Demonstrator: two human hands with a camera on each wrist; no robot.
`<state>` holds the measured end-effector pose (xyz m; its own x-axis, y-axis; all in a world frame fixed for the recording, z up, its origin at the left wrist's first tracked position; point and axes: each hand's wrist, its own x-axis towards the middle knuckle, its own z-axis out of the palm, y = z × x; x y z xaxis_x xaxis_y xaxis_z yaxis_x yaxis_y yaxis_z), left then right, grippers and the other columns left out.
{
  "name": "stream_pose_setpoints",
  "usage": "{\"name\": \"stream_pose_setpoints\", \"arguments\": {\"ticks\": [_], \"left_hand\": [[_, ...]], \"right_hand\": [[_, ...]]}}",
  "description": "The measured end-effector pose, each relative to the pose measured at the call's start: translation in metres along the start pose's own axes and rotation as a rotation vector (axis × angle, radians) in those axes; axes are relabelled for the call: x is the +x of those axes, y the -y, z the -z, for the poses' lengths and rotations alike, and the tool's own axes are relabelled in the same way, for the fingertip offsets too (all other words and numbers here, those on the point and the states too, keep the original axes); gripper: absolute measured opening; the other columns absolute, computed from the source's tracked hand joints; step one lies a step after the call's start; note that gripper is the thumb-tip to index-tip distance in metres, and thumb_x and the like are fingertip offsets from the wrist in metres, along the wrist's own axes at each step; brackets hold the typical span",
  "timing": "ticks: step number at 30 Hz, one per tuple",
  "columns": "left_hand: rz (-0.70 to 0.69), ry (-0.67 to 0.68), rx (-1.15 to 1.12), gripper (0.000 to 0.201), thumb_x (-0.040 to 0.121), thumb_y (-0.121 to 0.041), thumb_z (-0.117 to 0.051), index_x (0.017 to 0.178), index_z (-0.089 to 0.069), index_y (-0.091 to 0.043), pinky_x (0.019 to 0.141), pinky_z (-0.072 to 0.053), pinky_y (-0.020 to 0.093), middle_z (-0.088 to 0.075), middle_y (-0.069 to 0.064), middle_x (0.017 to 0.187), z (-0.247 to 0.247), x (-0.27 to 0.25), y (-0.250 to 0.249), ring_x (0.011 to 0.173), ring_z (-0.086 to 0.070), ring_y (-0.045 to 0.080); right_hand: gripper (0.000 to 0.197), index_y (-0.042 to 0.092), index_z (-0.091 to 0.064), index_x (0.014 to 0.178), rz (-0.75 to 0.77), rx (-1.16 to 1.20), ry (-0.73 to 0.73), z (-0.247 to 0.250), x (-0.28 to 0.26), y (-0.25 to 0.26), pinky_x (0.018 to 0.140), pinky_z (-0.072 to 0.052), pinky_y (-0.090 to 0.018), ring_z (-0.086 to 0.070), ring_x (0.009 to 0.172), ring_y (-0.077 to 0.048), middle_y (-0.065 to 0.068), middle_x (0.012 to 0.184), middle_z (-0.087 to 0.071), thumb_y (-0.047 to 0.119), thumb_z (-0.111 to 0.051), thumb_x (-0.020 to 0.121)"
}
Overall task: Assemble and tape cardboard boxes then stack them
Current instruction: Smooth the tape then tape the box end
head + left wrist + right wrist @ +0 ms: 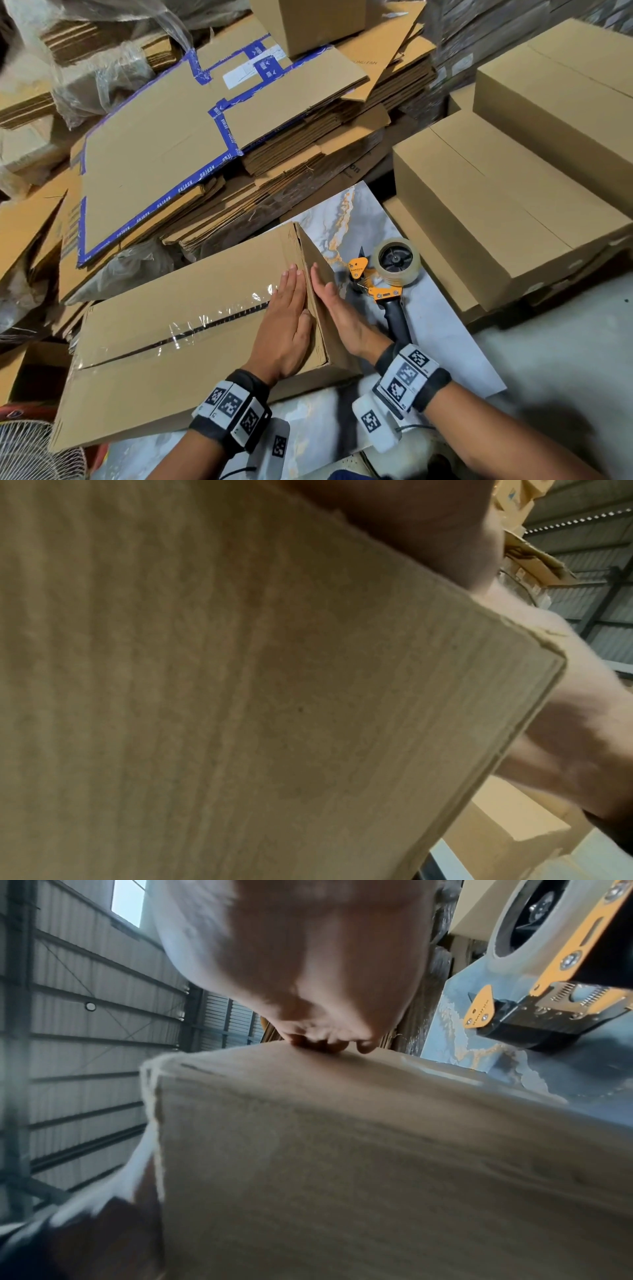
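Your brown cardboard box [191,329], top seam shut under clear tape [219,317], lies on the marble-patterned floor sheet [445,329] in front of you. Your left hand [286,318] presses flat on its top at the right edge, fingers [291,284] straight and together. Your right hand [337,308] lies flat against the end face, fingers straight. Orange-and-black tape dispenser [387,274] just beside it. Sealed boxes [496,205] stacked right, flattened cardboard [205,137] behind.
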<state>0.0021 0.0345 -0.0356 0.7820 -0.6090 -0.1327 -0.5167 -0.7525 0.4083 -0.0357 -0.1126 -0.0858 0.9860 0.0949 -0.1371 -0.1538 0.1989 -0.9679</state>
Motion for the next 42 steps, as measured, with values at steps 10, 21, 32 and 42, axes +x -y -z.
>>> {"name": "stream_pose_setpoints", "arguments": {"ticks": [10, 21, 32, 42], "left_hand": [[-0.010, 0.003, -0.007, 0.075, 0.095, -0.051, -0.010, 0.161, -0.001, -0.016, 0.124, 0.008, 0.024, 0.014, -0.004, 0.167, -0.003, 0.002, 0.003, 0.153, 0.015, 0.004], [0.162, 0.105, 0.238, 0.076, 0.092, -0.056, 0.005, 0.157, 0.015, -0.017, 0.120, 0.014, 0.024, 0.025, 0.000, 0.163, 0.021, -0.021, 0.041, 0.150, 0.024, 0.011], [0.068, 0.153, 0.227, 0.071, 0.105, -0.053, -0.006, 0.159, 0.012, -0.011, 0.121, 0.012, 0.029, 0.027, 0.003, 0.162, 0.028, -0.029, 0.067, 0.151, 0.024, 0.015], [0.132, 0.154, 0.176, 0.080, 0.103, -0.061, -0.010, 0.159, 0.010, -0.007, 0.124, 0.008, 0.035, 0.024, 0.009, 0.164, 0.044, -0.054, 0.111, 0.153, 0.021, 0.020]], "right_hand": [[0.108, 0.033, -0.026, 0.157, 0.014, -0.032, -0.047, 0.000, 0.005, 0.018, 0.125, -0.009, -0.027, -0.014, 0.149, 0.008, 0.023, 0.162, -0.019, 0.099, -0.018, 0.073], [0.061, 0.012, -0.016, 0.161, 0.150, -0.697, -0.065, -0.005, 0.014, 0.027, 0.118, -0.016, -0.013, -0.010, 0.148, 0.000, 0.007, 0.167, -0.005, 0.005, -0.041, 0.106], [0.063, 0.008, 0.000, 0.161, -0.031, -1.504, 0.057, -0.058, 0.007, 0.059, 0.119, 0.015, -0.031, 0.015, 0.155, -0.017, -0.008, 0.169, 0.012, 0.039, -0.018, 0.108], [0.087, 0.009, -0.003, 0.161, -0.157, -1.639, 0.017, -0.105, 0.022, 0.045, 0.124, 0.009, -0.045, 0.010, 0.156, -0.019, -0.007, 0.170, 0.007, 0.053, 0.013, 0.088]]}}
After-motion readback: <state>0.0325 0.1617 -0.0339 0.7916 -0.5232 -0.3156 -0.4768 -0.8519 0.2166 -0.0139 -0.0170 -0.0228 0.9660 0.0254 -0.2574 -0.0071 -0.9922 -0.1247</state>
